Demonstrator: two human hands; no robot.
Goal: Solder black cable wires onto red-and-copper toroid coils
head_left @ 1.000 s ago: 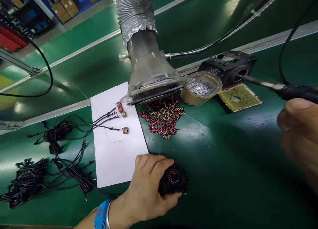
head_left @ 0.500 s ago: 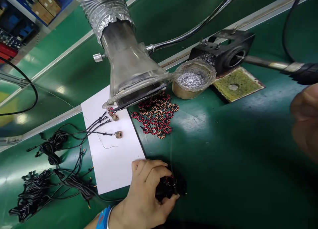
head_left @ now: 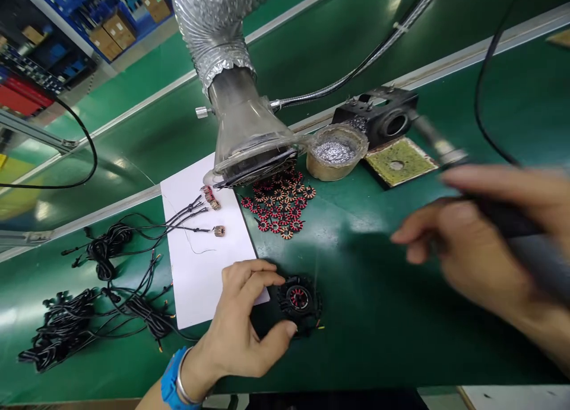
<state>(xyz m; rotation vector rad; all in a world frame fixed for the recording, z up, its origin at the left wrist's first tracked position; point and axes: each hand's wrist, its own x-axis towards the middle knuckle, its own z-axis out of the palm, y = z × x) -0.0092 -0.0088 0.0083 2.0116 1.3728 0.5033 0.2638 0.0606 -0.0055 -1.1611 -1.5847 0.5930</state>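
Observation:
My left hand (head_left: 240,321) rests at the lower middle of the bench, fingers apart on either side of a black wound stator (head_left: 299,300). The stator has a red-and-copper coil ring at its centre, and my thumb lies close to its lower edge. On the right, my right hand (head_left: 472,250) is closed around the black handle of a soldering iron (head_left: 503,215). The iron's metal shaft points up toward a black iron stand (head_left: 378,116), and its tip is hidden from view.
A metal fume hood (head_left: 247,140) on a foil duct hangs over a white paper sheet (head_left: 200,279), which holds wired copper coils. Beside it lie a pile of red-copper coil rings (head_left: 278,208), a solder pot (head_left: 336,155), a yellow sponge (head_left: 398,164) and black cable bundles (head_left: 107,315).
My left hand has lifted back off the black stator, uncovering its coil ring. My right hand has moved into view and the iron's shaft is out of the stand. The camera view has shifted.

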